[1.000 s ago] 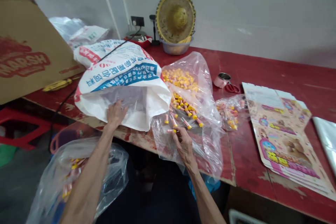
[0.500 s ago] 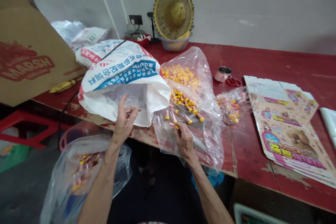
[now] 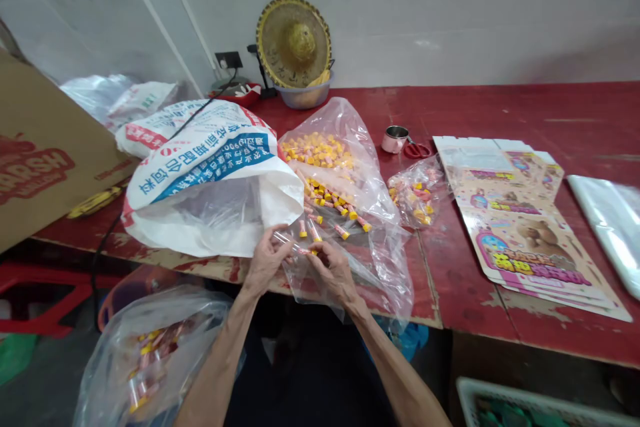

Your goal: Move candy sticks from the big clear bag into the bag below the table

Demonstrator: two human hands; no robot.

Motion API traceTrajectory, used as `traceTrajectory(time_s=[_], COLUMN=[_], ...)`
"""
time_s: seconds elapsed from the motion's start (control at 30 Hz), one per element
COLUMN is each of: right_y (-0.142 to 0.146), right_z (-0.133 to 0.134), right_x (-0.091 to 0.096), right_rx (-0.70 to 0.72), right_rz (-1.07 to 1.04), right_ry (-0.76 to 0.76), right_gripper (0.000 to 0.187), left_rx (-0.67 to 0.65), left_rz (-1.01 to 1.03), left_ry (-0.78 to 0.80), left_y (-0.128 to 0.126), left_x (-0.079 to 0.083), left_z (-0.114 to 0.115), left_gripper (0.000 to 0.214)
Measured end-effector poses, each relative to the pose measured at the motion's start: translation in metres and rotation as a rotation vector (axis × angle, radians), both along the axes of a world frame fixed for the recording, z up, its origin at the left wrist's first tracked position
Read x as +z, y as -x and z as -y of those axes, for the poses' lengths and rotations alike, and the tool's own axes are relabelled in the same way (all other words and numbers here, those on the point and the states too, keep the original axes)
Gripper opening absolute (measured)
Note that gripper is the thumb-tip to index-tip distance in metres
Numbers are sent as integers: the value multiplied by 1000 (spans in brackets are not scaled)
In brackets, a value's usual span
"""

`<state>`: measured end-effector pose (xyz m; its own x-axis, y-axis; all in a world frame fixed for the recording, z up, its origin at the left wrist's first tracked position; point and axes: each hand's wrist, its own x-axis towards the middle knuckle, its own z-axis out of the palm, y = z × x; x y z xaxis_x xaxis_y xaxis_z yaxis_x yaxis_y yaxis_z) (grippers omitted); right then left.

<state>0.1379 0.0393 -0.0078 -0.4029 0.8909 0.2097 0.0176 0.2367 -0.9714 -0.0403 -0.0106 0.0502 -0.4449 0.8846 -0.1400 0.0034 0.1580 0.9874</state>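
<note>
My left hand (image 3: pixel 270 259) is closed on a clear plastic tube (image 3: pixel 284 237) at the table's front edge. Facing it, my right hand (image 3: pixel 334 271) pinches a small pink-printed tube with a yellow cap (image 3: pixel 306 251), its end against the clear tube's end; whether it has entered cannot be made out. Just behind my hands, several more yellow-capped pink tubes (image 3: pixel 342 231) lie loose on a clear plastic bag (image 3: pixel 385 260), with a heap of them (image 3: pixel 320 150) inside it. To the left gapes a white woven sack (image 3: pixel 280 197) with a clear liner (image 3: pixel 220 213).
A small bag of capped pieces (image 3: pixel 415 197), a pink cup (image 3: pixel 395 139), red-handled scissors (image 3: pixel 418 150) and printed cartons (image 3: pixel 530 233) lie rightward. Below left hangs a clear bag with filled tubes (image 3: pixel 145 367). A cardboard box (image 3: pixel 45 147) stands left; a straw hat (image 3: pixel 295 43) sits behind.
My left hand has come out of the sack's mouth with a clear tube and moved right. It now meets the capped tube in my right hand. The view has turned rightward.
</note>
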Motion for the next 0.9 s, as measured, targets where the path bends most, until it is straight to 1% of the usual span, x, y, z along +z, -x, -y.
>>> traceTrajectory(time_s=[0.07, 0.13, 0.17, 0.23, 0.27, 0.33, 0.4, 0.43, 0.47, 0.5, 0.57, 0.63, 0.7, 0.73, 0.8, 0.9], right_y=[1, 0, -1, -5, -6, -9, -9, -8, -7, -5, -1, 2, 2, 1, -1, -2], right_z=[1, 1, 1, 2, 1, 0, -3, -4, -6, -8, -12, -15, -16, -16, -15, -14], right_x=[-1, -2, -2, -1, -1, -1, -3, -5, -8, -11, -17, -22, -25, -26, -26, -24], right_rx=[61, 79, 77, 24, -36, -217, -420, -503, -564, -604, -637, -646, -642, -636, -614, -568], right_rz=[-51, -83, -80, -50, -30, 3, 31, 50, 72, 99, 152, 190, 207, 208, 197, 169], right_ry=[125, 167, 148, 32, -56, -232, -336, -350, -349, -337, -309, -291, -286, -285, -275, -243], right_gripper=[32, 29, 28, 32, 32, 29, 30, 31, 31, 31, 35, 39, 41, 42, 41, 40], left_rx=[-104, -180, -204, -252, -276, -323, -350, -362, -376, -390, -399, -347, -254, -211, -169, -195], left_rz=[18, -57, -150, -435, -604, -913, -1100, -1131, -1118, -1062, -868, -659, -551, -552, -627, -745], left_ry=[62, 74, 60, 17, -5, -36, -49, -50, -44, -29, 2, 9, -13, -25, -42, -46], left_y=[-8, -11, -12, -14, -17, -24, -31, -33, -33, -31, -25, -18, -17, -19, -26, -40], left_x=[-6, -15, -18, -25, -27, -30, -32, -32, -32, -32, -31, -29, -28, -28, -29, -33], left_z=[-1, 0, 0, 0, 0, -3, -7, -10, -13, -15, -17, -15, -10, -7, -1, 1], left_gripper=[66, 57, 51, 34, 25, 12, 13, 16, 17, 16, 13, 17, 25, 27, 27, 14])
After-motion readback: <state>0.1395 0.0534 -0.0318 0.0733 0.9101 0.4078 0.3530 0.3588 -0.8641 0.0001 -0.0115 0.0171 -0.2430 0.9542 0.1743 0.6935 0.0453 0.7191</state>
